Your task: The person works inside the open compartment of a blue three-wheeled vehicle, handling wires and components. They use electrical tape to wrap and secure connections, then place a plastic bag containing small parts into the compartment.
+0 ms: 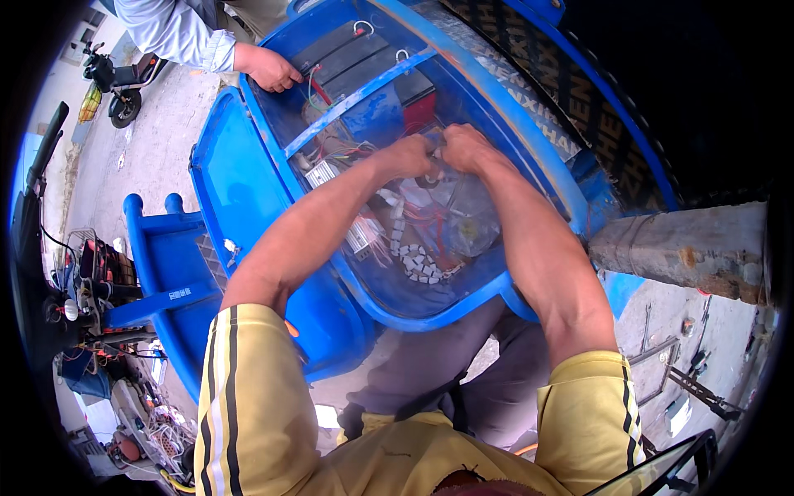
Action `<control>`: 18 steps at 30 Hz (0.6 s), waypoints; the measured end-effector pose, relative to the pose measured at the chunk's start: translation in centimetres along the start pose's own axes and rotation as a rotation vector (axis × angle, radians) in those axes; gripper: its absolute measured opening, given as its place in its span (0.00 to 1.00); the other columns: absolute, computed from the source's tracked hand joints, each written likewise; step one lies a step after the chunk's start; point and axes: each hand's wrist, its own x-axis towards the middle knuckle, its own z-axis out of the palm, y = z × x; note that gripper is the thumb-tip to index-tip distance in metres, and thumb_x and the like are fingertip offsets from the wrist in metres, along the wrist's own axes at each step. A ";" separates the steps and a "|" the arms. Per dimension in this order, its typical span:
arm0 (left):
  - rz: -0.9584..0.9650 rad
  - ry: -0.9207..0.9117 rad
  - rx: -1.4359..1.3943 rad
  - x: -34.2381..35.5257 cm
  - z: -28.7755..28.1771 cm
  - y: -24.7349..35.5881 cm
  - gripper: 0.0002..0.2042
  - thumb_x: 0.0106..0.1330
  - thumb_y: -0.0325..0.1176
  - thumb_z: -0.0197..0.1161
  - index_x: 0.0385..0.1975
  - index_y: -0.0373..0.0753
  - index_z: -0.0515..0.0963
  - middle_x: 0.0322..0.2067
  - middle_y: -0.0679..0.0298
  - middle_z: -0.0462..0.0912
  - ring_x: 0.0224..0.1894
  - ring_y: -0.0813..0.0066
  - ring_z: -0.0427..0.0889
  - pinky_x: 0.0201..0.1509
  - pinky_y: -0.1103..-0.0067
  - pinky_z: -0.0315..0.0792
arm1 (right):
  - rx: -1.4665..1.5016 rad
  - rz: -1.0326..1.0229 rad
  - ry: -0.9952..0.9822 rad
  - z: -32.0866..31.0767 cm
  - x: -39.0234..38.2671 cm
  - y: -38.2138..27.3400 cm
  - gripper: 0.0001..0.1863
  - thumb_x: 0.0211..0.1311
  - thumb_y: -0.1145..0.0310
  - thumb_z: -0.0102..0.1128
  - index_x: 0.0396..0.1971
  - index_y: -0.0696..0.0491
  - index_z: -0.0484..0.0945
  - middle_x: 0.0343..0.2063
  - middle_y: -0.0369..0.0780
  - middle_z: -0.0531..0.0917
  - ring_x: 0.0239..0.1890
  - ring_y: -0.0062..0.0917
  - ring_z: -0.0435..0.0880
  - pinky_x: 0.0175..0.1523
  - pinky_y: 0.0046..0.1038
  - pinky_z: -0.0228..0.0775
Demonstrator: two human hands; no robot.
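Observation:
My left hand [413,155] and my right hand [461,147] meet over an open blue compartment [389,302], closed around something small that I cannot make out. Below them lie a clear plastic bag [471,207], tangled wires and a string of white connectors [422,269]. Silver finned boxes [360,236] sit beside my left forearm. Beyond my hands are dark batteries [347,70] under a blue crossbar [360,99]. Another person's hand [273,70] reaches in at the top left, by a red wire.
A blue lid [231,174] stands open at left, near a blue frame [165,306]. A rusty post [678,252] juts in from the right. A parked scooter [116,78] stands at upper left; cluttered cables and tools [153,438] lie at lower left.

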 end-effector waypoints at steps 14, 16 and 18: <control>-0.293 0.149 -0.255 -1.0 -1.9 2.5 0.18 0.63 0.30 0.65 0.53 0.38 0.77 0.48 0.47 0.84 0.51 0.56 0.86 0.48 0.63 0.85 | -0.045 -0.007 0.023 0.9 1.0 0.8 0.21 0.62 0.62 0.63 0.52 0.58 0.84 0.54 0.56 0.83 0.60 0.49 0.81 0.65 0.44 0.74; -0.284 0.155 -0.524 -0.6 -1.6 1.9 0.16 0.65 0.27 0.64 0.53 0.39 0.78 0.51 0.50 0.81 0.52 0.58 0.85 0.47 0.61 0.87 | -0.049 -0.017 0.017 1.0 1.3 1.0 0.21 0.62 0.62 0.63 0.51 0.58 0.84 0.54 0.56 0.83 0.60 0.49 0.81 0.64 0.44 0.74; -0.282 0.136 -0.666 -0.2 -2.1 1.4 0.18 0.66 0.22 0.63 0.57 0.37 0.78 0.54 0.52 0.79 0.55 0.56 0.81 0.51 0.57 0.86 | -0.045 -0.014 0.009 0.9 1.3 1.0 0.21 0.63 0.62 0.63 0.51 0.58 0.84 0.54 0.56 0.83 0.60 0.49 0.81 0.64 0.44 0.74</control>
